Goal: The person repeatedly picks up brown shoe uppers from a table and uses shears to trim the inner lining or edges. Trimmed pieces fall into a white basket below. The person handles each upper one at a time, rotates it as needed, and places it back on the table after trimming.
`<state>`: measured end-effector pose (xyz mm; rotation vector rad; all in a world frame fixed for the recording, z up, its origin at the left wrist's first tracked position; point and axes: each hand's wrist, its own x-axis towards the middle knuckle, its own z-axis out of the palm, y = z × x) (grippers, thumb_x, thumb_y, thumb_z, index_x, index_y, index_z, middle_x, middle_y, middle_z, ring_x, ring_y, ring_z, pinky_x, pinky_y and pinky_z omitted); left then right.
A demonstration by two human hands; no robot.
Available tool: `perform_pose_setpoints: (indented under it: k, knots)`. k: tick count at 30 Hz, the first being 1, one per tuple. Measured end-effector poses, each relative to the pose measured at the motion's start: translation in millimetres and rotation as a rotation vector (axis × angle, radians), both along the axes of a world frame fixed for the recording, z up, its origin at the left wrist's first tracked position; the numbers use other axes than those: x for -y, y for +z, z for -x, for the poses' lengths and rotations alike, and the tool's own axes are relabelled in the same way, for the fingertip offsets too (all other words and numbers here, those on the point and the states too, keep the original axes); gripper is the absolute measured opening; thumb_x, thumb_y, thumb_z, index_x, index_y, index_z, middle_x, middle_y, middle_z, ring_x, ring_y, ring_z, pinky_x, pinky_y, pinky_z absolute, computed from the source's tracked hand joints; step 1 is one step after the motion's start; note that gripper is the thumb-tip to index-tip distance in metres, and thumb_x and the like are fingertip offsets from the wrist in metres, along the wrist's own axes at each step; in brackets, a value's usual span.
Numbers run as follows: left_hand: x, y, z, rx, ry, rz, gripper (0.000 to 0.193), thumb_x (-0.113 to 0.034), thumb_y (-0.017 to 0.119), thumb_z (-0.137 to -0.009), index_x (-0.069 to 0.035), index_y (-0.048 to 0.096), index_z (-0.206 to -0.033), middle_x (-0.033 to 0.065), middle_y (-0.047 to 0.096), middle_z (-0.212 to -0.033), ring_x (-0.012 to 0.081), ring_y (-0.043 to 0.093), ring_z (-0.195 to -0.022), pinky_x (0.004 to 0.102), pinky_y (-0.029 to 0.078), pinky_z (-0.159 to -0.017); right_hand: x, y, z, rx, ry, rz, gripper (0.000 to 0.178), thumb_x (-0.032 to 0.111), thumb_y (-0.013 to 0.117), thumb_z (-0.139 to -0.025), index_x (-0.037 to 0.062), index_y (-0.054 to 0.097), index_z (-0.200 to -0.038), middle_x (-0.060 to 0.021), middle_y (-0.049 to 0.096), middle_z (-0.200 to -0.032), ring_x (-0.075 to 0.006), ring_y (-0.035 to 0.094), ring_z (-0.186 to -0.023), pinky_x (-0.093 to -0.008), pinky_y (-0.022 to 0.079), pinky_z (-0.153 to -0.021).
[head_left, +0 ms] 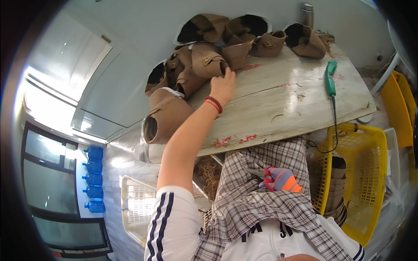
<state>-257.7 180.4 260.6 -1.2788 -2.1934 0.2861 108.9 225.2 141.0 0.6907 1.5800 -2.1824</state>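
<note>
My bare left hand [222, 89], with red bands at the wrist, reaches over the table to a brown shoe upper [204, 60] bearing a yellow mark. Its fingertips are closed at the upper's near opening. In my lap rests my right hand [282, 179], wearing a grey, red and orange glove. Its fingers are curled round a small pointed metal tool, mostly hidden, perhaps snips. Around my left hand stand several more brown uppers with dark linings; the nearest upper [167, 116] lies at the table's left edge.
A green handheld tool [331, 79] with a dark cord lies on the right of the worn wooden table [278, 104]. A yellow basket [368, 182] at my right holds stacked brown pieces. A white crate [133, 209] sits at left. A metal flask [307, 15] stands behind the table.
</note>
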Motion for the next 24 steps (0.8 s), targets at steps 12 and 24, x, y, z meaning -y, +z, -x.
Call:
perform_pose_setpoints:
  k: [12,24]
  knots:
    - [6,96,-83,0.115,-0.184,-0.572,0.017,-0.025,0.071,-0.080,-0.009,0.070,-0.086,0.0083,0.064,-0.098,0.0282,0.059,-0.091,0.0417,0.039,-0.082,-5,-16,-15,-0.500,-0.100,-0.770,0.018,0.011,0.064,-0.090,-0.0011,0.060,-0.103,-0.0135,0.066,-0.072,-0.0159,0.065,-0.063,-0.0269,0.051,-0.057]
    - [252,-41,-248,2.040,-0.001,-2.008,0.039,-0.022,0.041,-0.103,0.002,0.049,-0.133,0.0124,0.054,-0.135,0.0268,0.050,-0.126,0.0411,0.036,-0.109,-28,13,-38,-0.477,-0.270,-0.671,0.042,0.022,0.075,-0.082,0.0012,0.057,-0.113,-0.0032,0.053,-0.080,-0.0109,0.050,-0.072,-0.0278,0.044,-0.067]
